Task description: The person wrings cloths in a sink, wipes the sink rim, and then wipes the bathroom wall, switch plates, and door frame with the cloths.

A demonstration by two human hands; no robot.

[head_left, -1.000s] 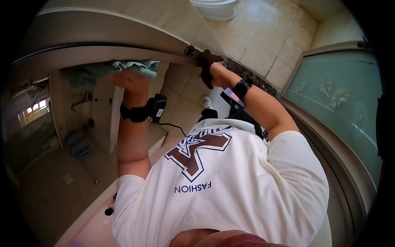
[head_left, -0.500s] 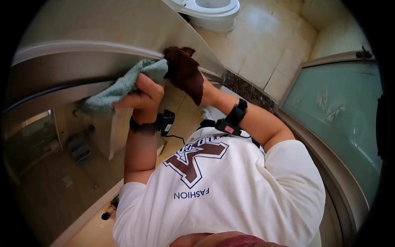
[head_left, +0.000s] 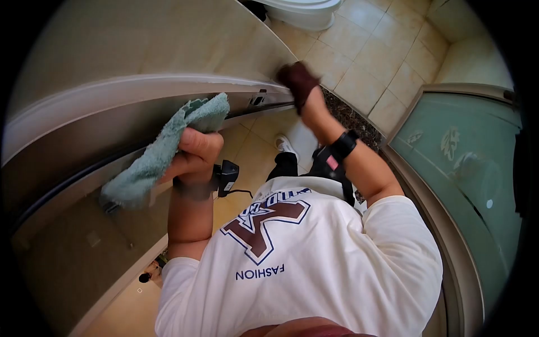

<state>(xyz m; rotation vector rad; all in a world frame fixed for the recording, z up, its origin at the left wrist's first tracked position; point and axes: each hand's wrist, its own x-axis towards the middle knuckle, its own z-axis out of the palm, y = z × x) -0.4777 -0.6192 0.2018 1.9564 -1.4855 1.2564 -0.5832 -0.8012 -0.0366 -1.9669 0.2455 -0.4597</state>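
My left hand point(head_left: 197, 150) is closed round a light green cloth point(head_left: 163, 146), its thumb on top, in front of the mirror-like panel at left. The cloth's loose end hangs down to the left and is slightly blurred. Farther right, my right hand point(head_left: 310, 101) holds a dark red cloth point(head_left: 297, 80) that covers most of its fingers. That cloth is motion-blurred, beside the end of a pale door panel point(head_left: 168, 39) with a metal latch point(head_left: 257, 98) in its edge.
A white toilet point(head_left: 306, 14) stands on the tiled floor point(head_left: 359, 50) at the top. A frosted green glass panel point(head_left: 449, 146) in a metal frame is at right. A dark stone threshold point(head_left: 349, 117) crosses the floor. My shoe point(head_left: 285, 145) shows between the arms.
My left hand has come off the panel's edge with the green cloth and moved slightly down. My right hand went left to the edge, then back right and away with the dark red cloth.
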